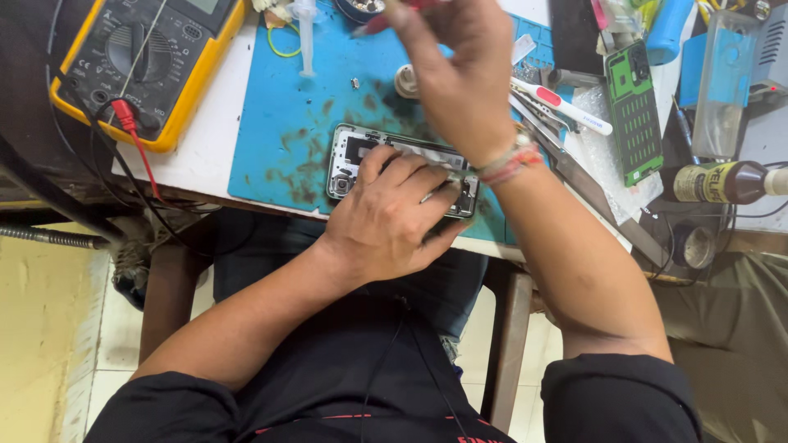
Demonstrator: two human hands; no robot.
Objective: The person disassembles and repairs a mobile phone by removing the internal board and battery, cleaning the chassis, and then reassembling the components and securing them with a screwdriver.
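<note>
An opened phone (355,160) lies on a stained blue work mat (287,123) near the table's front edge. My left hand (394,215) presses flat on the phone and covers most of it. My right hand (460,70) is raised above the mat, fingers closed on a thin red-handled tool (377,22) that points left. A small round part (405,81) rests on the mat just under that hand.
A yellow multimeter (139,61) with red and black leads sits at the back left. A green circuit board (634,111), tweezers, a white and red tool (562,105), a brown glue bottle (722,182) and a clear syringe (306,37) crowd the right and back.
</note>
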